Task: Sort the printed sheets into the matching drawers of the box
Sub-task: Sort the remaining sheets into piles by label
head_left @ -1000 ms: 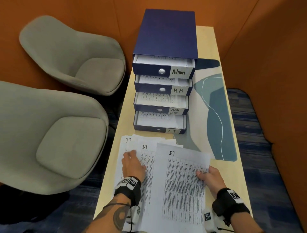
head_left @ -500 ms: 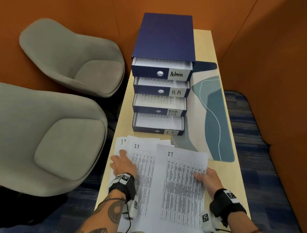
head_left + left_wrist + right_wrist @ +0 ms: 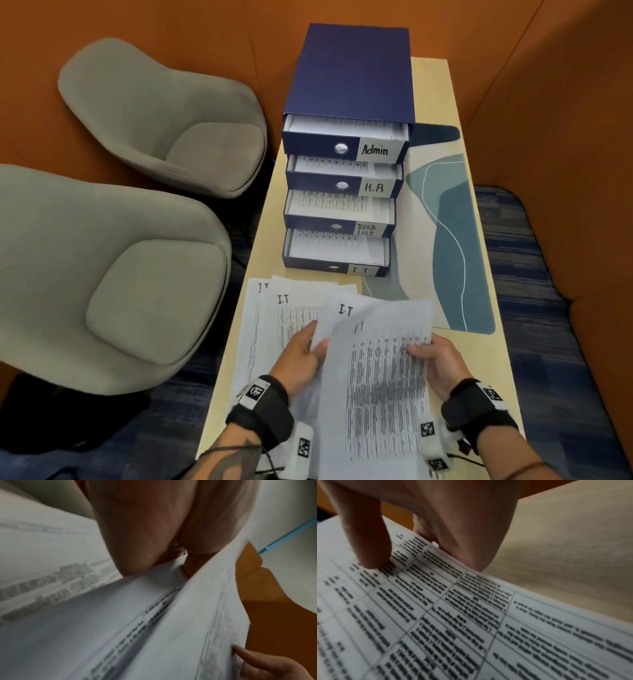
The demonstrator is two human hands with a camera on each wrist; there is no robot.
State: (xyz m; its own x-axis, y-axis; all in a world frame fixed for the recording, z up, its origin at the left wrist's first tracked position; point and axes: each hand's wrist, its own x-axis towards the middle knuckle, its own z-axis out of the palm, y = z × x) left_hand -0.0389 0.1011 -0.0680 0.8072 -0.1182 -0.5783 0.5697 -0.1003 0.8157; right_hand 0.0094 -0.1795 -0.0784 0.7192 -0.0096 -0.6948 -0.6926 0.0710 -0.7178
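Both hands pinch top sheet [image 3: 383, 370]: left hand [image 3: 301, 356] at left edge, right hand [image 3: 435, 363] at right. Keep it flat, slide into I.T drawer [image 3: 337, 255], lowest in box [image 3: 349, 75].

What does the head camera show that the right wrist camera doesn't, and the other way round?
Only the head view shows the drawer box, its four open drawers labelled Admin, H.R, Task List and I.T, the two chairs, the mat, the left hand and the other I.T sheets. Only the right wrist view shows the table grid's cells sharply and the thumb pressing on the print. Both show the right hand pinching the lifted sheet over the table.
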